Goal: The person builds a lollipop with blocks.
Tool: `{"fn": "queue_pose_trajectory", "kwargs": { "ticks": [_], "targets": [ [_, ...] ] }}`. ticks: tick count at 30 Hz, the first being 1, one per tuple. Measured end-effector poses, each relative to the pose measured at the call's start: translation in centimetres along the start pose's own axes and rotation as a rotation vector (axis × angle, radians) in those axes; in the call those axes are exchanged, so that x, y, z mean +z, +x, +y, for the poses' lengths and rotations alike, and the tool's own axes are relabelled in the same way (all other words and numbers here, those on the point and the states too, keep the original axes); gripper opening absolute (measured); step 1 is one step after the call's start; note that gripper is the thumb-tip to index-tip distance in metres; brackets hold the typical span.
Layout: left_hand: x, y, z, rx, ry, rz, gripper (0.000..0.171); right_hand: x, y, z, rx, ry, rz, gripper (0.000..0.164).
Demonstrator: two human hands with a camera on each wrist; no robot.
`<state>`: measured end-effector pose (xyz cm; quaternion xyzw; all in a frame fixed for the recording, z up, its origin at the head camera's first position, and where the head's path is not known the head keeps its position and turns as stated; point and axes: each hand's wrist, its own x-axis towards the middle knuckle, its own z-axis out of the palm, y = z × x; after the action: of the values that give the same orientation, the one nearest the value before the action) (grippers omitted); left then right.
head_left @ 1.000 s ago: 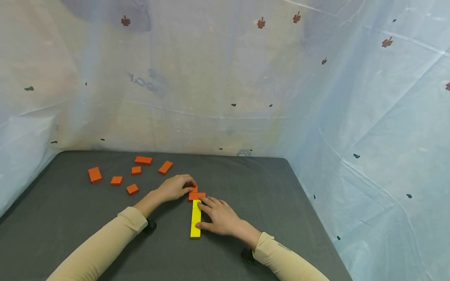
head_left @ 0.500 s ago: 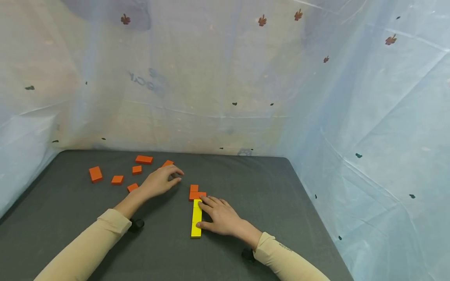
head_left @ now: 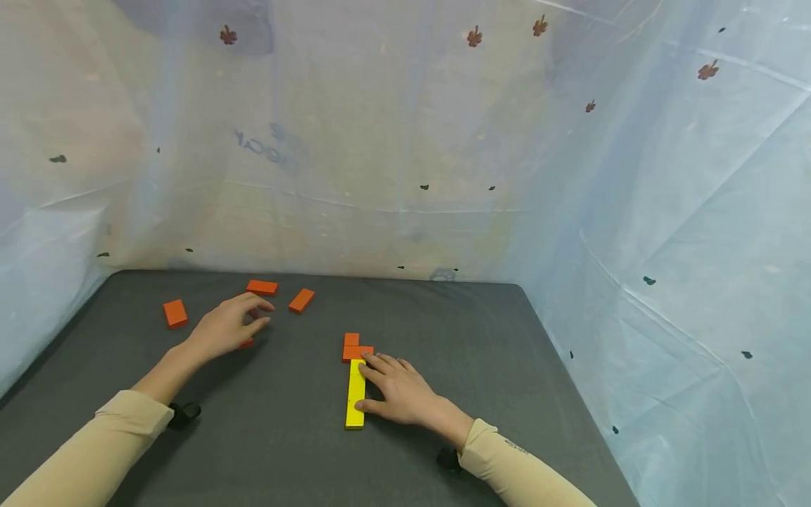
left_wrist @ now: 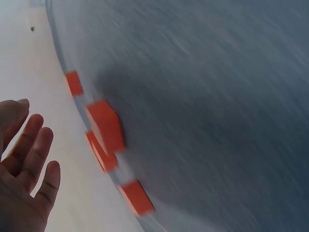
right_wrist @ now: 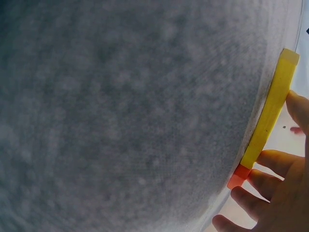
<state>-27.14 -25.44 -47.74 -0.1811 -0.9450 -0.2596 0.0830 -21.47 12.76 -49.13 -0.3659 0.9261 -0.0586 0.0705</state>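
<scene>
My left hand hovers over the loose orange blocks at the table's left, fingers apart and holding nothing. Beneath it, one orange block shows only at its edge. In the left wrist view, several orange blocks, among them a larger-looking one, lie beside the relaxed fingers. My right hand rests against a long yellow bar, its thumb and forefinger along the bar's right side. At the bar's far end lies a crosswise orange block, with a small orange block beyond its left half.
Two oblong orange blocks, one near the back edge and one right of it, lie past my left hand. Another orange block is farther left. Translucent plastic sheeting hangs behind and beside the dark table.
My left hand has let go of the small orange block at the far end of the row and swung left over the loose blocks. My right hand has stayed put.
</scene>
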Motion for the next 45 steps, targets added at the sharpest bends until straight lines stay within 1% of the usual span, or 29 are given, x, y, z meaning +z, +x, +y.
{"fn": "queue_pose_trajectory", "kwargs": {
  "ticks": [4,8,11,14,19,22,34,39,45],
  "targets": [
    [-0.7,-1.1,-1.2,-0.012,0.053,-0.003,0.025,0.0,0.0,0.1,0.005,-0.003,0.000,0.075],
    [-1.1,-2.1,-2.1,-0.007,0.090,-0.015,0.025,0.0,0.0,0.1,0.005,-0.001,0.003,0.075],
    [-1.3,-2.6,-2.6,-0.007,0.110,-0.033,0.024,0.0,-0.1,0.1,0.005,0.002,0.003,0.075],
    [-1.2,-2.8,-2.9,-0.015,0.126,-0.066,0.022,0.0,-0.1,0.2,0.006,0.011,0.000,0.075],
    [-0.8,-2.9,-3.3,-0.025,0.152,-0.124,0.020,0.1,-0.1,0.2,0.001,0.010,0.001,0.075],
    [-0.6,-2.9,-3.4,-0.022,0.150,-0.128,0.020,0.2,-0.1,0.2,0.001,0.007,0.001,0.075],
    [-0.5,-2.9,-3.2,0.011,0.090,-0.120,0.019,0.0,0.0,0.1,0.000,-0.006,-0.003,0.075],
    [-0.5,-2.7,-3.1,0.013,0.096,-0.117,0.023,0.0,0.1,0.1,0.000,-0.004,-0.003,0.075],
    [-0.3,-2.4,-2.8,0.047,0.115,-0.078,0.023,0.1,0.1,0.2,-0.004,0.002,0.003,0.075]
  ]
}}
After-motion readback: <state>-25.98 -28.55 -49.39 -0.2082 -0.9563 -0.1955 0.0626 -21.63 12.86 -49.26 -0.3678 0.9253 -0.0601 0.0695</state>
